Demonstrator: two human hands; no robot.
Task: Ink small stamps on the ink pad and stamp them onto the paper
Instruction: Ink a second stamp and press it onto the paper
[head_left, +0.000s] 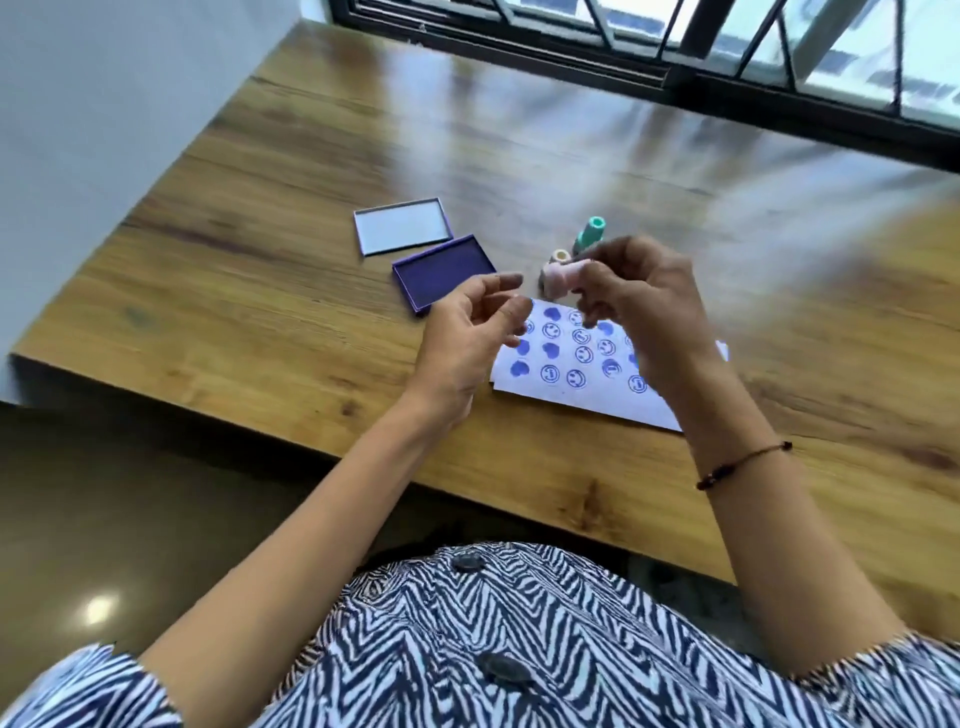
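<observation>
My right hand (639, 296) is raised above the paper and pinches a small pink stamp (558, 279) by its handle, stamp face turned left. My left hand (467, 343) hovers just left of it, fingers apart and holding nothing. Beneath both hands lies the white paper (571, 395), covered with several purple hearts and smiley faces. The open purple ink pad (441, 271) rests on the table left of the paper, apart from both hands. Behind my right hand stand a teal stamp (589, 234) and a beige stamp (560, 256), partly hidden.
The ink pad's lid (401, 226) lies face up behind the pad. Everything sits on a wooden table (260, 291) whose front edge runs diagonally near my body. A black window frame (675, 67) lines the table's far side, and a white wall is at left.
</observation>
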